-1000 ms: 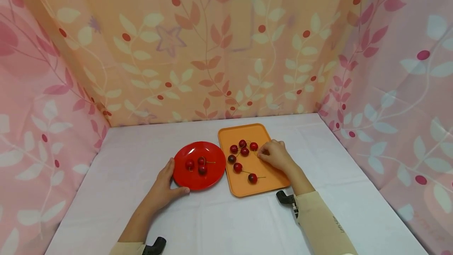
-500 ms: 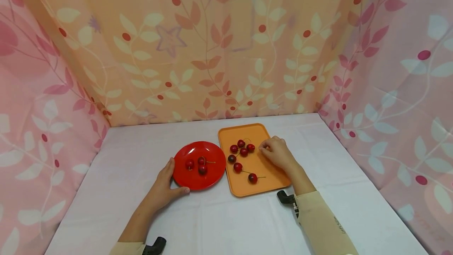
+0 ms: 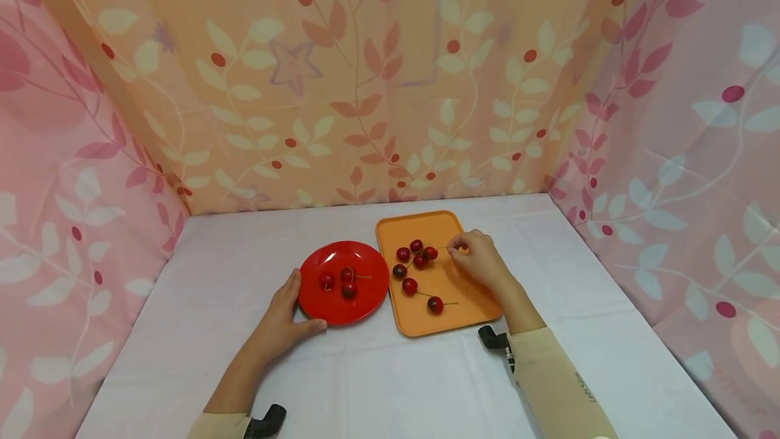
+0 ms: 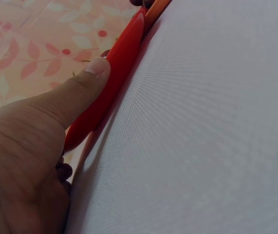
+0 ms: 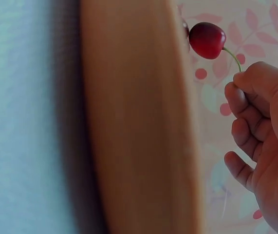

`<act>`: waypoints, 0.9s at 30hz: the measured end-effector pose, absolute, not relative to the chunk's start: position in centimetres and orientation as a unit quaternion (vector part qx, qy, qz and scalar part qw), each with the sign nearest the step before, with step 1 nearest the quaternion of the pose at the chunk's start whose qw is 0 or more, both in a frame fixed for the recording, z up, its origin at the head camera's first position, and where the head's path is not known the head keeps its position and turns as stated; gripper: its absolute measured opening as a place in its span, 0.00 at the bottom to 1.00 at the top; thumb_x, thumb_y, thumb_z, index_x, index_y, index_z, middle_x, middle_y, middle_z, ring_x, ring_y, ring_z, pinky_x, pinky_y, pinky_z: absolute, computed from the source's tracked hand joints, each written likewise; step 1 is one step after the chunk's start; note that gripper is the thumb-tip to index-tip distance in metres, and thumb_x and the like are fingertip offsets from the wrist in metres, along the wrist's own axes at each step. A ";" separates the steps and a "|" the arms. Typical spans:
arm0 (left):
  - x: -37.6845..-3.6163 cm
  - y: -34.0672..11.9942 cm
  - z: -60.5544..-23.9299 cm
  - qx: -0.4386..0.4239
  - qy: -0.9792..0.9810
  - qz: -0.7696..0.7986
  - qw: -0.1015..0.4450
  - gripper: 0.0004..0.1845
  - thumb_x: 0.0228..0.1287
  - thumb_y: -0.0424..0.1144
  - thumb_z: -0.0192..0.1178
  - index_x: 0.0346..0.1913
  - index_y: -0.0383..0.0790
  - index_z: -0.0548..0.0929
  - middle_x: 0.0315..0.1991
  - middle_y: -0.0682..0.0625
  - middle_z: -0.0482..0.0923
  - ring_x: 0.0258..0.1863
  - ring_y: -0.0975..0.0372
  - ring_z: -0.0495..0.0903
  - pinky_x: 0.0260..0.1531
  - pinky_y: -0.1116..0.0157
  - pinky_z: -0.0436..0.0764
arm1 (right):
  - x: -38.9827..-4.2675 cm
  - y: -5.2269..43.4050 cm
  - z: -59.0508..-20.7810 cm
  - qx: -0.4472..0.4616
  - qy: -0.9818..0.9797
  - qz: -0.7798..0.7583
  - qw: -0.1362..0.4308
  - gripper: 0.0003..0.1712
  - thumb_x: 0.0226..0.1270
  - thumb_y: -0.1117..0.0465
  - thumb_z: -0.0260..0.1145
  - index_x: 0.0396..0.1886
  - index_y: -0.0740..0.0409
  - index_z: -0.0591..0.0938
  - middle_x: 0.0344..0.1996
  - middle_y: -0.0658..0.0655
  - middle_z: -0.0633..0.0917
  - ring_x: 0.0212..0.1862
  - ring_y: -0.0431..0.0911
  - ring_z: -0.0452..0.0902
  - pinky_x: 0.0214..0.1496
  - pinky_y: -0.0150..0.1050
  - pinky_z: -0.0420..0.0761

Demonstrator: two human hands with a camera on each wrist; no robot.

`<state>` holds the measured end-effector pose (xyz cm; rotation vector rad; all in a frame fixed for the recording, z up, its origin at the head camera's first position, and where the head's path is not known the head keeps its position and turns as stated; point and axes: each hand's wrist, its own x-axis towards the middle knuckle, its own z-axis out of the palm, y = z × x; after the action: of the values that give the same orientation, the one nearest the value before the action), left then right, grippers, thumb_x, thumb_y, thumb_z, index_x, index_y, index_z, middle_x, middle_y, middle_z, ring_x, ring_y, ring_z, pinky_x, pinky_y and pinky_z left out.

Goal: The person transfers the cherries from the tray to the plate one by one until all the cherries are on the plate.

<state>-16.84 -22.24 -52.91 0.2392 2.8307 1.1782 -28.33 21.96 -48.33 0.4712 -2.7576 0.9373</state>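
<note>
Cherry point(image 5: 207, 40) hangs by its stem, pinched in right hand point(image 3: 481, 264) over orange tray point(image 3: 447, 317). Left hand point(image 3: 282, 317) grips red plate point(image 3: 329, 317) rim, thumb on edge.

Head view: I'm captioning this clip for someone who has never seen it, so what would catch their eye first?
Dark red cherries stand out: a cluster on the orange tray at the table's middle, three more on the red plate beside it. The right hand pinches the stem of one cherry, lifted off the tray, while the left hand holds the plate's near rim. Pink and peach leaf-patterned curtains wall in the white table.
</note>
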 end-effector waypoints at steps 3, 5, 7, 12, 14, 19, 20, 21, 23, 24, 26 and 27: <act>-16.8 -22.2 -52.9 0.076 0.920 0.382 0.034 0.71 0.48 0.65 0.76 0.84 0.48 0.40 0.84 0.43 0.41 0.81 0.41 0.45 0.65 0.38 0.72 | -28.2 21.8 -48.0 0.158 -0.925 0.333 0.088 0.03 0.68 0.61 0.70 0.37 0.53 0.89 0.36 0.53 0.85 0.42 0.50 0.74 0.49 0.45 0.74; -16.8 -22.1 -53.0 0.075 0.920 0.382 0.036 0.71 0.48 0.65 0.76 0.84 0.48 0.40 0.84 0.44 0.41 0.81 0.41 0.45 0.65 0.38 0.73 | -28.1 21.8 -47.8 0.159 -0.922 0.342 0.084 0.02 0.69 0.62 0.70 0.37 0.53 0.89 0.36 0.53 0.85 0.43 0.50 0.73 0.48 0.45 0.75; -16.7 -22.0 -52.9 0.075 0.921 0.381 0.036 0.71 0.48 0.65 0.76 0.84 0.47 0.40 0.84 0.44 0.41 0.81 0.41 0.45 0.65 0.39 0.74 | -28.0 21.7 -47.6 0.160 -0.920 0.349 0.081 0.02 0.69 0.62 0.70 0.38 0.54 0.88 0.36 0.54 0.84 0.42 0.50 0.73 0.48 0.44 0.75; -16.7 -21.9 -52.9 0.078 0.919 0.384 0.035 0.70 0.48 0.64 0.77 0.84 0.47 0.41 0.84 0.44 0.41 0.81 0.42 0.45 0.66 0.39 0.73 | -27.7 21.4 -47.4 0.163 -0.915 0.360 0.080 0.03 0.69 0.61 0.71 0.38 0.55 0.88 0.36 0.54 0.84 0.42 0.49 0.73 0.47 0.44 0.75; -16.7 -21.8 -52.9 0.079 0.919 0.385 0.036 0.70 0.48 0.64 0.77 0.84 0.47 0.41 0.85 0.45 0.41 0.81 0.43 0.45 0.67 0.39 0.72 | -27.6 21.3 -47.2 0.165 -0.914 0.362 0.080 0.03 0.69 0.61 0.71 0.39 0.55 0.88 0.36 0.54 0.84 0.42 0.49 0.73 0.47 0.43 0.76; -16.9 -22.0 -52.9 0.079 0.920 0.383 0.036 0.70 0.48 0.65 0.77 0.84 0.48 0.40 0.85 0.45 0.40 0.81 0.43 0.45 0.66 0.39 0.72 | -27.4 20.6 -46.8 0.168 -0.911 0.368 0.076 0.04 0.70 0.60 0.70 0.39 0.54 0.88 0.36 0.54 0.83 0.44 0.52 0.75 0.46 0.43 0.75; -16.9 -22.1 -52.9 0.079 0.920 0.383 0.034 0.70 0.48 0.65 0.77 0.84 0.48 0.40 0.85 0.45 0.40 0.81 0.43 0.45 0.66 0.39 0.73 | -27.4 20.5 -46.7 0.167 -0.911 0.369 0.075 0.04 0.70 0.59 0.70 0.39 0.54 0.88 0.36 0.54 0.83 0.44 0.54 0.75 0.46 0.43 0.75; -16.9 -22.1 -52.9 0.080 0.920 0.383 0.033 0.70 0.48 0.64 0.77 0.84 0.48 0.41 0.85 0.45 0.40 0.81 0.43 0.45 0.66 0.39 0.73 | -27.4 20.3 -46.5 0.167 -0.911 0.371 0.073 0.04 0.70 0.59 0.70 0.39 0.54 0.88 0.36 0.54 0.82 0.45 0.55 0.75 0.46 0.43 0.75; -16.9 -22.2 -52.9 0.081 0.919 0.384 0.031 0.70 0.48 0.64 0.77 0.84 0.47 0.41 0.85 0.45 0.40 0.81 0.43 0.45 0.65 0.39 0.74 | -27.4 20.0 -46.1 0.167 -0.910 0.373 0.069 0.04 0.70 0.58 0.70 0.40 0.54 0.88 0.37 0.55 0.82 0.46 0.57 0.75 0.46 0.43 0.75; -16.9 -22.2 -52.9 0.081 0.919 0.384 0.030 0.70 0.48 0.64 0.77 0.84 0.47 0.41 0.85 0.45 0.40 0.81 0.42 0.45 0.65 0.39 0.74 | -27.4 19.8 -45.9 0.168 -0.909 0.375 0.066 0.04 0.70 0.58 0.70 0.40 0.53 0.88 0.37 0.54 0.82 0.46 0.58 0.75 0.46 0.44 0.75; -16.9 -22.2 -52.9 0.082 0.919 0.386 0.030 0.70 0.48 0.64 0.77 0.84 0.47 0.40 0.85 0.45 0.40 0.81 0.42 0.45 0.66 0.39 0.73 | -27.4 19.5 -45.6 0.169 -0.909 0.376 0.063 0.04 0.70 0.58 0.70 0.40 0.53 0.88 0.37 0.55 0.82 0.47 0.59 0.76 0.46 0.44 0.75; -16.9 -22.3 -52.9 0.081 0.918 0.387 0.031 0.70 0.48 0.63 0.77 0.84 0.46 0.40 0.85 0.44 0.40 0.81 0.42 0.45 0.66 0.39 0.73 | -27.4 19.4 -45.4 0.170 -0.909 0.376 0.061 0.04 0.70 0.58 0.70 0.40 0.53 0.88 0.38 0.55 0.82 0.47 0.58 0.76 0.46 0.44 0.76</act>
<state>-16.93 -22.26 -52.87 0.2500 2.8289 1.1918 -27.44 19.38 -45.42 0.5139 -2.7490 1.1368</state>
